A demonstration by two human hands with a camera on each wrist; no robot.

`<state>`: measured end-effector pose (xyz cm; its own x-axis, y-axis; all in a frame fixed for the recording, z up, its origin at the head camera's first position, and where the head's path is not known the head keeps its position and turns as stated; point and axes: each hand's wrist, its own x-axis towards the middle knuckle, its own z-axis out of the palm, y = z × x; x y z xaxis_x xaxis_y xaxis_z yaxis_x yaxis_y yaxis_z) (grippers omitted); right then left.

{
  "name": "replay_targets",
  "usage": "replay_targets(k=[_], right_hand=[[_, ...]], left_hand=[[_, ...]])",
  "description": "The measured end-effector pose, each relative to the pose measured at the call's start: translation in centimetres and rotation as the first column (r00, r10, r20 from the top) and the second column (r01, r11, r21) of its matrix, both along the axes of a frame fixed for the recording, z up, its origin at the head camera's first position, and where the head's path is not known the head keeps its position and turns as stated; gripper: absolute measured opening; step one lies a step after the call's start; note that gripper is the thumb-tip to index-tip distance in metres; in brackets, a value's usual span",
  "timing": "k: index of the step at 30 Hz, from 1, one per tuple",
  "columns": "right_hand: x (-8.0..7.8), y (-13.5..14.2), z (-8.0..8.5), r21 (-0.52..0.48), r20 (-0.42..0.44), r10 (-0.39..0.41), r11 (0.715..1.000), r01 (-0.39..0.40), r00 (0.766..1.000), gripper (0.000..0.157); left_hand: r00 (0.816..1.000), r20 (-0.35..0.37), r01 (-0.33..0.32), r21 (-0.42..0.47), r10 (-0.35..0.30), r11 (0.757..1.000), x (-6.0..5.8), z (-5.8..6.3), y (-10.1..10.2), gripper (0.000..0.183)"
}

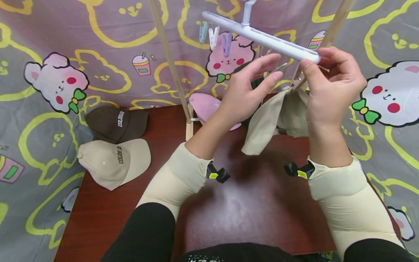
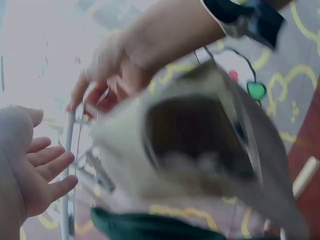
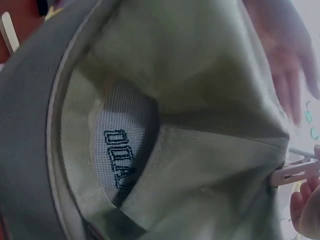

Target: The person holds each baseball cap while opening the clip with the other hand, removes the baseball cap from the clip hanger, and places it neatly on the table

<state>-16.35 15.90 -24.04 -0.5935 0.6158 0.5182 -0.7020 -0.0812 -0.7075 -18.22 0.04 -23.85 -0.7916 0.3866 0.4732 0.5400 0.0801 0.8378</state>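
Observation:
My right hand (image 1: 335,85) pinches the right end of a white hanger bar (image 1: 268,38) between thumb and fingers. Below that hand hangs a khaki cap (image 1: 266,125), its inside facing the right wrist camera. A pale pink clothespin (image 3: 287,175) grips the cap's edge in that view. My left hand (image 1: 243,89) is just under the bar, fingers extended and holding nothing. Part of a dark green cap (image 2: 150,225) shows at the bottom of the left wrist view; the left hand mostly hides it in the head view.
Teal, white and purple clothespins (image 1: 226,43) dangle from the bar's left side. Wooden posts (image 1: 170,58) flank the hanger. On the dark red table (image 1: 229,218), a brown cap (image 1: 114,123) and a beige cap (image 1: 108,158) lie left. A pink cap (image 1: 206,107) is near the back.

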Motion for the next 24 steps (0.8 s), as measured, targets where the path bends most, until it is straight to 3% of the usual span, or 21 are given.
replay_targets(k=[4, 8, 14, 19, 21, 24], right_hand=[[0.6, -1.4, -0.1, 0.038, -0.032, -0.033, 0.999, 0.034, 0.999, 0.021], [1.5, -2.4, -0.2, 0.085, -0.036, -0.06, 0.994, 0.063, 0.998, 0.02], [2.4, -4.0, -1.0, 0.169, -0.086, -0.062, 0.983, 0.075, 0.994, 0.02], [2.8, -5.6, -2.4, 0.234, -0.164, -0.04, 0.969, 0.078, 0.986, 0.028], [2.9, -6.3, -2.9, 0.288, -0.197, -0.028, 0.954, 0.085, 0.98, 0.035], [3.2, -6.9, -3.5, 0.395, -0.22, 0.035, 0.917, 0.056, 0.975, 0.053]], left_hand=[[0.995, 0.091, 0.036, 0.047, -0.04, 0.998, 1.9, 1.9, 0.4, 0.05], [0.994, 0.111, 0.004, 0.085, -0.013, 0.996, 3.1, 2.1, 0.4, 0.049], [0.999, 0.018, -0.032, 0.127, 0.03, 0.991, 3.1, 0.6, -0.2, 0.053], [0.988, -0.125, -0.06, 0.205, 0.087, 0.977, 2.7, -1.1, -1.1, 0.057], [0.978, -0.179, -0.059, 0.239, 0.104, 0.969, 2.5, -1.5, -1.6, 0.058], [0.975, -0.191, -0.054, 0.272, 0.109, 0.961, 2.4, -2.0, -2.5, 0.06]])
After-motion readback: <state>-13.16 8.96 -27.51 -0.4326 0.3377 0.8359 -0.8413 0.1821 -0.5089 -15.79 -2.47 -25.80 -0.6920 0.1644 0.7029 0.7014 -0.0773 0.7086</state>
